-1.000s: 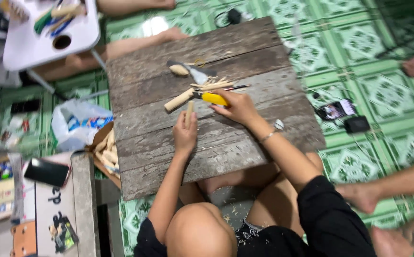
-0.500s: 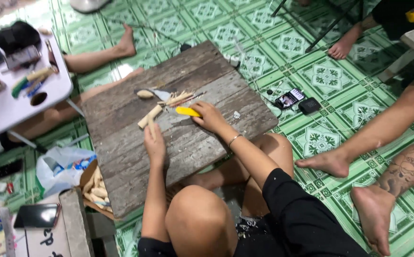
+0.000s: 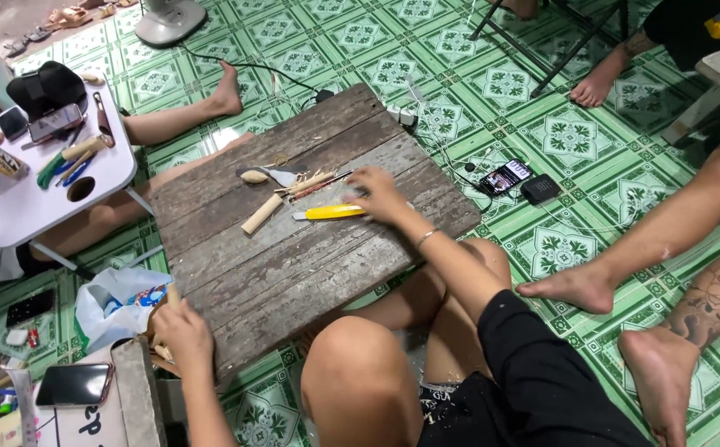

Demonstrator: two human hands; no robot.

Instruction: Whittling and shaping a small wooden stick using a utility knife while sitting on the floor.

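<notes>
The floor (image 3: 567, 132) is covered with green tiles with a white flower pattern; a low surface (image 3: 294, 273) of worn grey planks stands in the middle; a small white folding table (image 3: 29, 207) is at left; a fan base (image 3: 167, 21) stands at the top; the light is even.

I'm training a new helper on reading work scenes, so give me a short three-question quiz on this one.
1. True or false: the right hand rests on the wooden board next to the yellow-handled knife.
2. Where is the left hand? A) on the knife B) at the board's near-left edge, by the plastic bag C) on the white table
3. What lies left of the knife?

Key: 1 true; 2 B; 3 a short wooden stick.
</notes>
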